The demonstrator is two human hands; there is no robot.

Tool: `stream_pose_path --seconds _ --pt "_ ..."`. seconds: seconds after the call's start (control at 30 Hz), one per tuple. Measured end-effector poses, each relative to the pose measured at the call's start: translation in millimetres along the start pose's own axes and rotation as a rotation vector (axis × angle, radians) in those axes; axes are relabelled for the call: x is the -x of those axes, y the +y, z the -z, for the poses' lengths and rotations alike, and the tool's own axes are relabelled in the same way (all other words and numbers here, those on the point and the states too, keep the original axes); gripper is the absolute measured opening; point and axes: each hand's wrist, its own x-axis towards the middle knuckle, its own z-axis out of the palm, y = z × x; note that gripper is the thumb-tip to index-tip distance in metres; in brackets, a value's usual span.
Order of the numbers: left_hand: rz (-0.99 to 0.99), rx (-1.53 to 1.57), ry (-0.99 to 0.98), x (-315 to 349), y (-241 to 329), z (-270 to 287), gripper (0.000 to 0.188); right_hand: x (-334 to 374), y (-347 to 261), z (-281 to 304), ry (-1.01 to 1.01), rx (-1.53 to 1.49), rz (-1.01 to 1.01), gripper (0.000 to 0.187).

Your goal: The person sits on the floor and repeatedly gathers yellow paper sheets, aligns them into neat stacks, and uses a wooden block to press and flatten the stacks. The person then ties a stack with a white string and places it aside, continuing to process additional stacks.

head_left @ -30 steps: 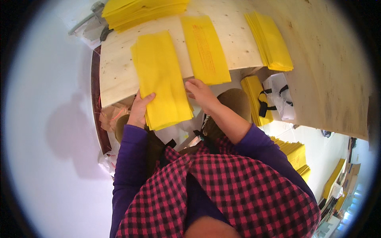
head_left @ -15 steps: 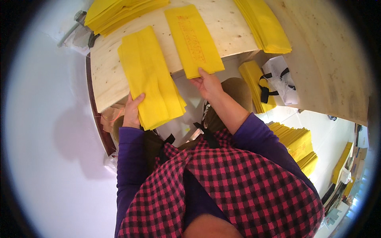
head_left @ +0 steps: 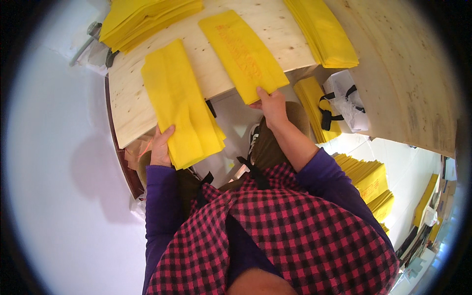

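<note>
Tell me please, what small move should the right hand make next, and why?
Probably push the single yellow bag fully onto the plywood table: the right hand pinches its near end, which overhangs the table edge.

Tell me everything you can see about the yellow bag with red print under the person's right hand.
The bag is a flat, long yellow rectangle, seemingly thin fabric or paper, with faint red print down its middle. It lies slanted on the pale plywood table, its near end jutting past the table's edge. The right hand pinches that near end. It lies apart from the yellow stack that the left hand holds.
</note>
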Motion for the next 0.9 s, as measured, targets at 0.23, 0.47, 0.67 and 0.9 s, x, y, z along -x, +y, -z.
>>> stream_pose_path --seconds 0.23,0.47,0.67,0.9 --pt "-0.005 -0.037 0.035 -0.5 0.2 1.5 0.049 -6.4 9.1 8.5 -0.037 -0.170 -0.090 0.030" --pt "-0.002 -0.006 0.004 0.3 0.3 2.3 0.049 -12.3 -2.2 13.5 0.062 -0.086 -0.043 0.029" --pt "-0.002 0.014 0.015 -1.1 0.7 1.7 0.049 -22.9 -13.3 18.0 0.084 -0.181 0.026 0.028" --pt "-0.025 -0.009 0.028 0.1 0.9 -1.3 0.052 -46.3 -40.9 51.7 0.201 -0.160 0.099 0.027"
